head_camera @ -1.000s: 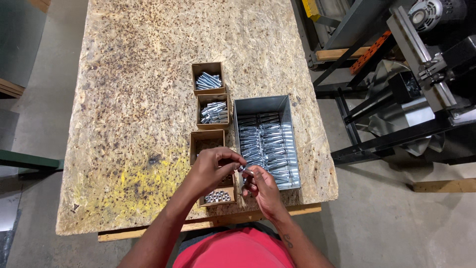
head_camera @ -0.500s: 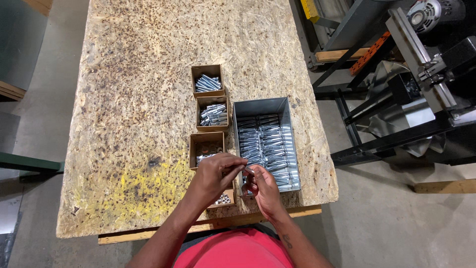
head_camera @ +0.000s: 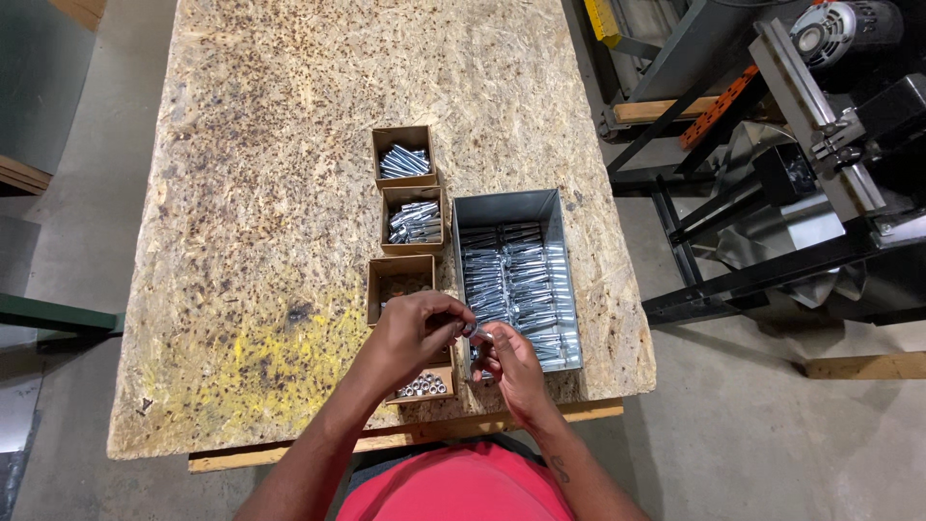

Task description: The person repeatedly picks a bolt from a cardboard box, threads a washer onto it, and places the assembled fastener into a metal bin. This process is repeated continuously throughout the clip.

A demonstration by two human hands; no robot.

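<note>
Head view: left hand [head_camera: 410,333] and right hand [head_camera: 509,359] pinch a small silver bolt [head_camera: 473,331] together at six o'clock of the chipboard table [head_camera: 270,193], best turned squarely, over the grey metal tray [head_camera: 569,280].

Worktop [head_camera: 270,193]: rough pressed wood chip board, matt, tan with dark flecks and a yellow smear.
Tray [head_camera: 559,280]: grey sheet metal, dull finish.
Bolts [head_camera: 511,280]: bright, shiny metal.
Small boxes [head_camera: 404,135]: brown cardboard, matt.
Nuts [head_camera: 424,387]: shiny metal.
Small part [head_camera: 473,330]: glinting metal, between the fingers of both hands.
Shirt [head_camera: 463,487]: red cloth, matt.
Floor [head_camera: 733,425]: smooth grey concrete.
</note>
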